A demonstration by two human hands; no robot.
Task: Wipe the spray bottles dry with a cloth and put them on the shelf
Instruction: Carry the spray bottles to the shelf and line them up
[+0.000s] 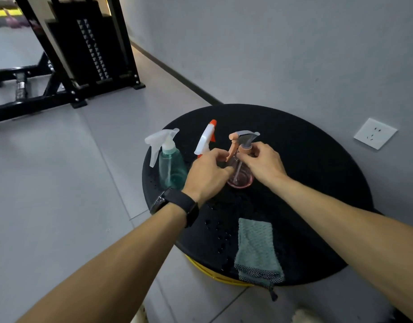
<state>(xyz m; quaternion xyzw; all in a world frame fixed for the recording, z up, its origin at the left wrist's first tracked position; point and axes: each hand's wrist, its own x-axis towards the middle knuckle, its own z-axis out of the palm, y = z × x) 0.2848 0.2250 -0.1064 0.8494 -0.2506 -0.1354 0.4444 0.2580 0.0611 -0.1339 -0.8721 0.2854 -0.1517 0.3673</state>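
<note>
Three spray bottles stand on a round black table [317,183]. The pink bottle [240,177], with an orange trigger and clear head, is in the middle; my left hand [209,176] grips its body and my right hand [261,165] pinches its collar. A teal bottle [171,166] with a clear white head stands to the left, untouched. Behind my left hand rises the white and orange head of a third bottle [206,138]; its body is hidden. A folded green cloth [256,250] lies at the table's near edge, hanging slightly over. Water drops dot the tabletop.
A grey wall with a white socket [375,133] runs along the right, close behind the table. A black gym machine frame [84,54] stands on the grey tiled floor at the upper left. A yellow rim [212,273] shows under the table. No shelf is in view.
</note>
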